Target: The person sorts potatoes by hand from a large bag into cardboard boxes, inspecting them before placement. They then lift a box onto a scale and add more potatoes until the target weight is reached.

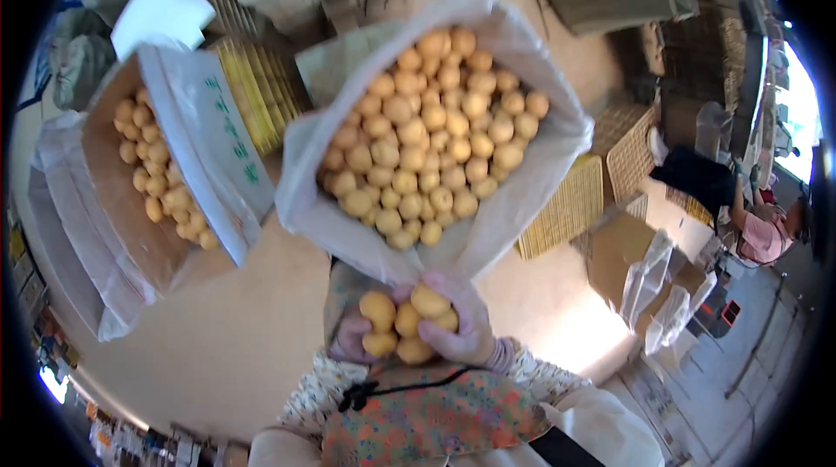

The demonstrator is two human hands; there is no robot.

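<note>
Close in front of my body I hold a cluster of round yellow-orange fruits (407, 320) between both hands. My left hand (350, 338) curls round the left side of the cluster, partly hidden behind the fruits. From the right, my right hand (468, 326) wraps the same cluster, its thumb lying across the front. Just beyond my fingers stands a wide container with a white plastic liner (300, 184), its near rim right at my fingertips. Many fruits of the same kind (431, 141) fill it.
At the left, a lined carton with green lettering (205, 127) holds more fruits. Yellow slatted crates (570, 206) stand behind the container. An opened cardboard box with plastic (623, 249) is to the right. Farther right is a person in a pink top (766, 236).
</note>
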